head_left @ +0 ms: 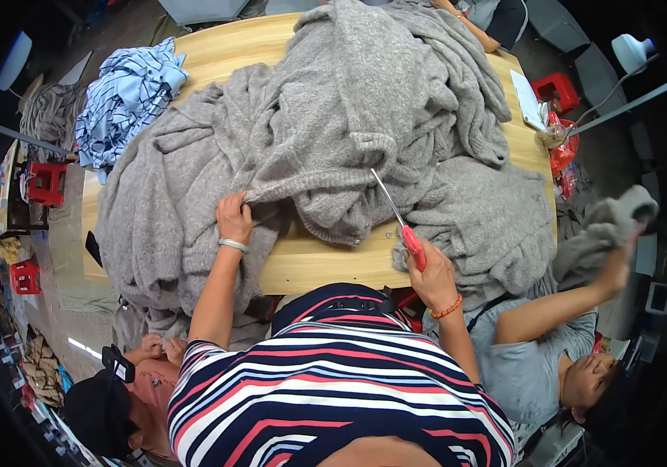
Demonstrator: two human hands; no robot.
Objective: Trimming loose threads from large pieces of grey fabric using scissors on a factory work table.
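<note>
A large heap of grey knit garments point(349, 101) covers most of the wooden table in front of me. My left hand point(234, 219) pinches the ribbed edge point(314, 184) of one of them, fingers closed over the fabric. In my right hand point(433, 279) is a red-handled tool point(412, 243) with a long thin metal shaft. Its tip points up and left and lies at the ribbed edge, close to a small folded tab of knit point(372, 142). Whether the tip touches the knit I cannot tell.
A blue checked garment point(127, 97) lies at the table's far left corner. Another grey knit piece point(489, 222) lies right of my tool. Co-workers sit close on both sides; the right one lifts grey fabric point(602, 229). Red stools point(45, 183) stand beyond the wooden table point(333, 268).
</note>
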